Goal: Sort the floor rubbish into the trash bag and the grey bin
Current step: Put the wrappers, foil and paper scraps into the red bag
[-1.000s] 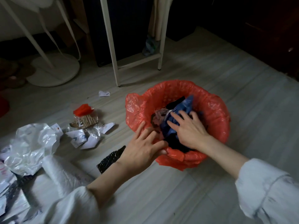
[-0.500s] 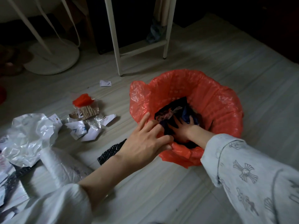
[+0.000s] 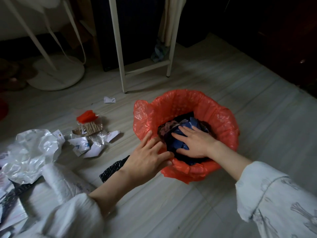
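Compacting rubbish in red trash bag (image 3: 221,117)

Press blue wrapper (image 3: 180,143) down evenly with flat, ungripping right hand (image 3: 193,143); steady rim with left hand (image 3: 147,156), fingers flat, grasping nothing.

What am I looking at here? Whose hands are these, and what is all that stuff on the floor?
A person wears a camera on their head, so you see their own two hands from above. The right hand presses flat on dark blue rubbish inside a bin lined with a red trash bag. The left hand rests on the bag's near rim, fingers straight. Neither hand grips anything. On the floor to the left lie crumpled white plastic, torn paper scraps, a piece of cardboard and a small red piece.
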`<action>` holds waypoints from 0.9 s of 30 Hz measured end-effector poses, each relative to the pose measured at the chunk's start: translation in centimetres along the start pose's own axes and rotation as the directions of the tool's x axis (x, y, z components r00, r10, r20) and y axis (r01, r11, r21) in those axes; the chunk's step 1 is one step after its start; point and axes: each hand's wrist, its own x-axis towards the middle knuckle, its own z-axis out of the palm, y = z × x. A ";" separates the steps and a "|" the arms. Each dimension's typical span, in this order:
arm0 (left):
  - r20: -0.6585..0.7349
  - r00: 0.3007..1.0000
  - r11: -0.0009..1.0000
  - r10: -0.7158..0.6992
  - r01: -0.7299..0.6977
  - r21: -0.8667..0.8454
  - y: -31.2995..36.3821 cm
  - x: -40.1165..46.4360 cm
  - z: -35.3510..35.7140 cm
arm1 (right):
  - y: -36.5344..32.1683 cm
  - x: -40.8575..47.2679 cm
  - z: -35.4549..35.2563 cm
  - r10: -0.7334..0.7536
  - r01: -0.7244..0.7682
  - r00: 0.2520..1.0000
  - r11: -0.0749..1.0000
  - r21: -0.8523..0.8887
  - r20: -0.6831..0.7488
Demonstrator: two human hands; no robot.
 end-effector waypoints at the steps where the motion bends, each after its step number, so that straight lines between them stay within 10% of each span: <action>1: 0.009 1.000 1.000 -0.003 0.003 -0.012 0.1 0.1 -0.1 | -0.2 -0.4 -0.3 0.002 0.001 0.999 0.997 0.072 -0.035; 8: -0.011 0.988 0.974 -0.156 0.152 -0.169 -1.1 -2.2 -3.3 | -3.7 -2.7 -2.9 0.159 0.054 0.926 0.844 0.534 -0.343; 16: 0.177 0.827 0.793 -0.533 0.562 -0.235 -3.5 -10.7 -3.9 | -13.7 -2.3 -4.1 0.192 0.330 0.704 0.765 0.554 -0.684; 22: 0.338 0.701 0.700 -0.628 0.699 -0.149 -6.5 -15.3 -0.2 | -20.0 3.4 2.7 -0.001 0.156 0.945 0.881 0.448 -0.328; 27: 0.435 0.659 0.739 -0.613 0.673 0.023 -11.1 -13.7 2.8 | -19.8 9.6 6.9 -0.128 0.150 0.986 0.962 0.228 -0.109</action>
